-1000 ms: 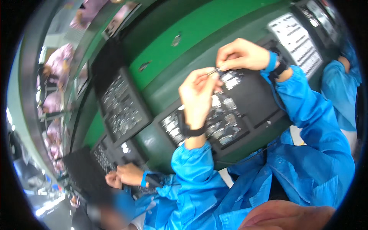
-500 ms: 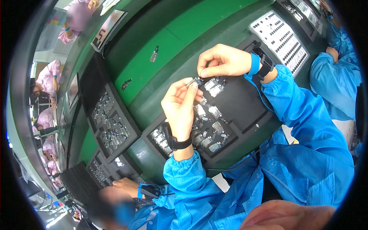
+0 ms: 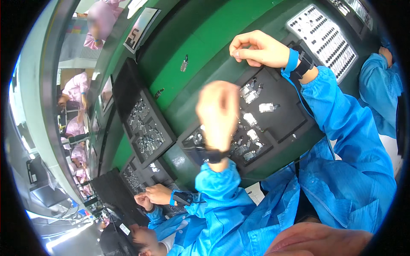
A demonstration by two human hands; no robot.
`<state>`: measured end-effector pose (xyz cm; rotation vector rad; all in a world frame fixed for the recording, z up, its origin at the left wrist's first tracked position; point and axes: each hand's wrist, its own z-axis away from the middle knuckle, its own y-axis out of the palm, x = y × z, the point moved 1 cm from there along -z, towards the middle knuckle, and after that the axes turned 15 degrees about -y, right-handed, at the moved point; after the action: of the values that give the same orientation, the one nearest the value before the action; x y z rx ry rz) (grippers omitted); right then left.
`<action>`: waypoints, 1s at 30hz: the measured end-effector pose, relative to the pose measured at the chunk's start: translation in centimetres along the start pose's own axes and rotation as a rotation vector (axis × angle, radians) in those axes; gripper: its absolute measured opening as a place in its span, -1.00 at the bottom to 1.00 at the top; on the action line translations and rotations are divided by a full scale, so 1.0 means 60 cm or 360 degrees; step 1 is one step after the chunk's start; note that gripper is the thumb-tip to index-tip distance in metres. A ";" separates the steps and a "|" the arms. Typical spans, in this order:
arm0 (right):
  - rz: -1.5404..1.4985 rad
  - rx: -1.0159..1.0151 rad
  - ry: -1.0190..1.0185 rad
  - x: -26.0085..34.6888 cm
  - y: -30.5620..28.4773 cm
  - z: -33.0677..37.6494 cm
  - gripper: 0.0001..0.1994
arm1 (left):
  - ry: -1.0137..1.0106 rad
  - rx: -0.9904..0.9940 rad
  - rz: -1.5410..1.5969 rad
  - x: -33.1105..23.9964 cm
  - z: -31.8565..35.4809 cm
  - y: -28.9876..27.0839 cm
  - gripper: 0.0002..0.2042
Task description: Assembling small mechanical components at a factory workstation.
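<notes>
My left hand [image 3: 220, 113] is blurred with motion and hovers over a black tray [image 3: 294, 123] that holds several small metal parts [image 3: 252, 119]; its fingers look curled, and I cannot tell if it holds anything. My right hand [image 3: 260, 49] is higher, at the far edge of the tray by the green belt [image 3: 222, 25]. Its thumb and forefinger are pinched together on what looks like a small metal part. Both wrists carry dark bands, and a blue strap sits on the right one. Both sleeves are blue.
A second black tray of metal parts [image 3: 145, 128] lies to the left, and a white tray with dark holes [image 3: 324, 38] at the upper right. Two small parts [image 3: 184, 63] rest on the belt. A co-worker's hands [image 3: 149, 196] work at lower left; another blue sleeve [image 3: 384, 81] is on the right.
My hands, joined on a small part before, have come apart: the left dropped toward the tray, and the right stayed up near the belt.
</notes>
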<state>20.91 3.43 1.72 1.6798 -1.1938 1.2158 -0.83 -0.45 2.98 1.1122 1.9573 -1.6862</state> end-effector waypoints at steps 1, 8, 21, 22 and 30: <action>-0.0002 -0.0031 -0.0004 0.001 -0.013 0.007 -0.86 | -0.0241 -0.0135 -0.0038 0.012 -0.029 -0.012 -0.84; -0.0026 -0.0005 -0.0116 -0.018 0.016 -0.024 -0.86 | -0.1043 -0.0427 -0.1364 0.343 -0.145 -0.082 -0.63; 0.0237 -0.0162 -0.0397 0.002 -0.002 -0.023 -0.85 | -0.0914 -0.0466 -0.1472 0.303 -0.165 -0.074 -0.61; 0.0238 -0.0145 -0.0411 0.005 0.003 -0.025 -0.85 | -0.0953 -0.0539 -0.1488 0.328 -0.169 -0.073 -0.60; 0.0333 -0.0197 -0.0360 -0.012 -0.009 -0.018 -0.78 | -0.1295 -0.0527 -0.1186 0.287 -0.180 -0.054 -0.58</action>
<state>21.06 4.76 1.34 1.6639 -1.5833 1.0683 -11.70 15.61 -3.93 -0.4565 2.0181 -1.6201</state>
